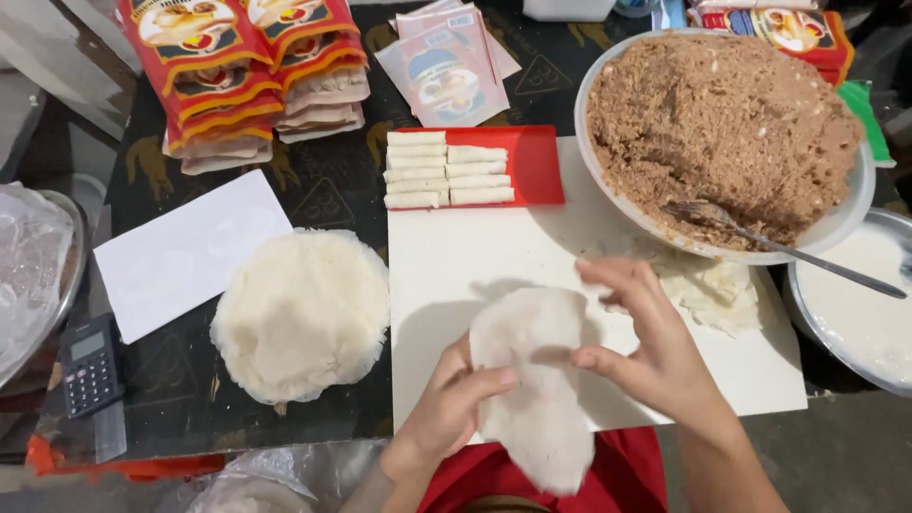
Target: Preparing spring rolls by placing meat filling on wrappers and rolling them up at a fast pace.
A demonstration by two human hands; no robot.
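Observation:
Both my hands hold one thin round white wrapper [534, 385] above the near edge of a white cutting board [475, 252]. My left hand [446, 408] pinches its left edge from below. My right hand [646, 347] grips its right side with fingers spread over the board. The wrapper hangs down toward my red clothing. A stack of the same round wrappers [302, 313] lies on the dark table to the left. A large white bowl [845, 223] of brown minced filling [722, 123] with a fork [760, 242] in it stands at the upper right.
A red tray [537, 161] holds several rolled white spring rolls [446, 171]. Red packets [242, 71] and flat labels [446, 66] lie at the back. A metal bowl of white liquid [860, 309] sits at the right. A white sheet [185, 252] and calculator [87, 366] lie left.

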